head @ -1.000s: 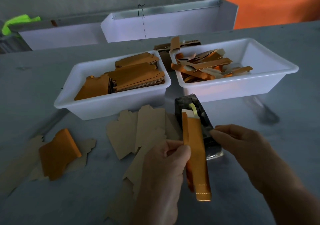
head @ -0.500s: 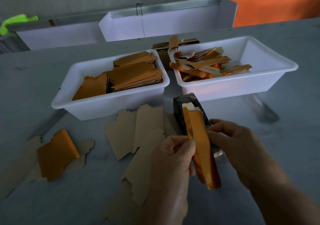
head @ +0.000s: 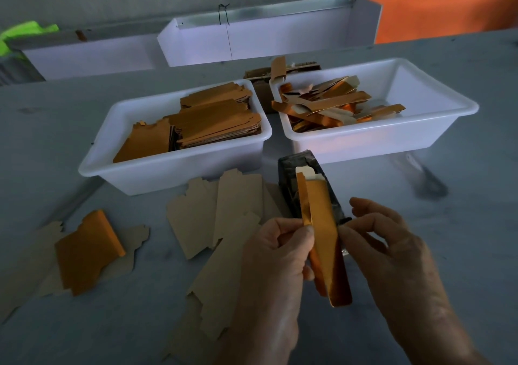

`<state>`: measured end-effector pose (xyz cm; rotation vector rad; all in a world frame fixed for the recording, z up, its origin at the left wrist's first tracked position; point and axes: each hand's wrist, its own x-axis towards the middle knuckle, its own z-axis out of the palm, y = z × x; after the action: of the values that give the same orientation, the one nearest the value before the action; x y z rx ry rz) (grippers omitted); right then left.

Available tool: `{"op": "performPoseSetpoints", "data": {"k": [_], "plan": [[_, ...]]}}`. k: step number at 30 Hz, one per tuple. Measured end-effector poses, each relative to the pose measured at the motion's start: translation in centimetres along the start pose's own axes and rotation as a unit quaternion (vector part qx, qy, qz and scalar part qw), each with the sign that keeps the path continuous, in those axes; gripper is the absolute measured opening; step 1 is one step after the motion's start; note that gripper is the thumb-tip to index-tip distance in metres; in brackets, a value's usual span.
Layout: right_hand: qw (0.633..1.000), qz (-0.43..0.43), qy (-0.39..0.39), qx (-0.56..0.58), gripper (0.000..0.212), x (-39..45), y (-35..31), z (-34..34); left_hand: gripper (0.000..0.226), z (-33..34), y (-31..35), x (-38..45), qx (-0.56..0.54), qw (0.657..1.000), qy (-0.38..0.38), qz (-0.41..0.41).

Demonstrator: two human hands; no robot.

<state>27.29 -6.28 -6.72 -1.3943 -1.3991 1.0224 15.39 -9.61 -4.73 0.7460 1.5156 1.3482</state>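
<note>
Left hand [head: 276, 258] and right hand [head: 392, 255] pinch a gold carton [head: 322, 224] above the grey table [head: 471, 202] near white tubs [head: 173, 171].

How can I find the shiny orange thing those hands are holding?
On the grey table, find the two white tubs; a black tape dispenser sits just before the gap between them. Over it, the left hand and right hand pinch the orange carton. Unlike the flat brown cut-outs beside it, it is folded long and narrow, off the table, with a cream flap on top.
</note>
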Motion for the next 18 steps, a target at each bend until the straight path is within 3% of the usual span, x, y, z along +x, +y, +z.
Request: {"op": "performPoseSetpoints", "data": {"k": [11,18], "plan": [[0.998,-0.028,0.018,-0.057,0.012,-0.3,0.9,0.4,0.009,0.1,1.2,0.4,0.031,0.998,-0.041,0.029],[0.957,-0.186,0.046,-0.217,0.020,0.4,0.0,0.4,0.007,0.3,1.6,1.0,0.131,0.988,-0.046,0.065]]}}
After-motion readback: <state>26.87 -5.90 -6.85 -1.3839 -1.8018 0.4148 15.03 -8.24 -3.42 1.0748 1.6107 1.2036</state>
